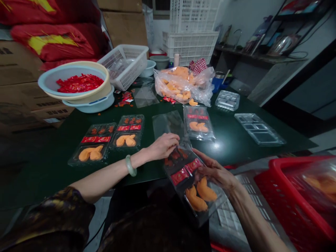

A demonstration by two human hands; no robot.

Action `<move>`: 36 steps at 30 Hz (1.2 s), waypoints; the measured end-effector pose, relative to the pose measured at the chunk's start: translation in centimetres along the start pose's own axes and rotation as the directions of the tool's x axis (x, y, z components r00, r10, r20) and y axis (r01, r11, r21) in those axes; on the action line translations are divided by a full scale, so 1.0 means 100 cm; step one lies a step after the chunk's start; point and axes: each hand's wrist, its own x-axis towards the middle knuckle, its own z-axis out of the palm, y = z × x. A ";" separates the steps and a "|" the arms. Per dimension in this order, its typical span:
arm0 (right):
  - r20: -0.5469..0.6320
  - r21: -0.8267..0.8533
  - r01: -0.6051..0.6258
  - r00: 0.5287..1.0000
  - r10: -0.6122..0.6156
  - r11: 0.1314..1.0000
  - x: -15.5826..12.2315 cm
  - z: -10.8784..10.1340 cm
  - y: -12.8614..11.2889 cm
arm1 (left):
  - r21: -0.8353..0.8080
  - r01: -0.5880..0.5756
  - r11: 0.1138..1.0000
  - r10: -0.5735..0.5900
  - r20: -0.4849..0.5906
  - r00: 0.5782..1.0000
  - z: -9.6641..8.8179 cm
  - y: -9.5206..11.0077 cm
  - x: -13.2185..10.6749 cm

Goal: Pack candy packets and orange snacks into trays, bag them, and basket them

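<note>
The left hand (164, 146), with a pale green jade bangle (130, 165) at its wrist, curves over the far end of a clear plastic compartment tray (194, 185), fingers bent down and gathering a thin clear plastic sleeve (168, 124). The right hand (215, 171) grips the tray's right side, fingers spread across its edge. The tray holds orange crescent-shaped pieces, red sachets and dark red bits. It lies just past the near edge of a dark green table (236, 154), overhanging it between the hands. Its long axis slants from far left to near right, with its far end nearer the left hand and its long right side under the right hand.

Along the table's left half lie two similar filled trays (127, 132); ahead, a third filled tray (198, 122) lies wrapped in clear film. Toward the right edge sit empty clear trays (259, 128). Near the far edge are a clear bag of orange pieces (183, 85) and, at the far left corner, a cream bowl of red sachets (80, 83). Beyond the near right corner stands a red plastic basket (296, 199).
</note>
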 end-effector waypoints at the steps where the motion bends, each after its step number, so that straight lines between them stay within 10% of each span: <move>1: -0.015 0.013 0.003 1.000 -0.003 1.000 -0.001 0.000 0.001 | 0.068 0.069 0.995 -0.067 -0.027 0.997 0.000 -0.001 -0.004; 7: -0.141 0.091 0.043 0.990 -0.029 0.995 -0.011 0.003 0.010 | 0.186 0.506 0.842 -0.503 -0.065 0.862 0.003 -0.006 -0.012; 13: -0.301 0.195 0.106 0.953 -0.044 0.975 -0.020 0.014 0.011 | -0.496 0.645 0.582 -0.651 0.192 0.735 0.010 -0.004 -0.010; 16: -0.347 0.218 0.127 0.937 -0.044 0.968 -0.021 0.020 0.012 | -0.527 0.603 0.599 -0.620 0.171 0.766 0.012 0.001 -0.016; 21: -0.408 0.269 0.150 0.913 -0.029 0.951 -0.018 0.027 0.017 | 0.033 0.462 0.886 -0.451 -0.168 0.877 0.015 0.022 -0.033; 28: -0.487 0.267 0.143 0.874 0.005 0.953 -0.008 0.045 0.019 | 0.269 0.385 0.883 -0.381 -0.068 0.922 0.014 0.058 -0.061; 33: -0.540 -0.163 0.072 0.828 -0.150 0.984 0.020 0.061 0.016 | 0.348 0.416 0.840 -0.430 -0.041 0.902 0.007 0.054 -0.082; 36: -0.541 -0.663 -0.128 0.763 -0.354 0.738 0.043 0.067 0.010 | 0.466 0.445 0.765 -0.496 -0.016 0.868 0.003 0.041 -0.081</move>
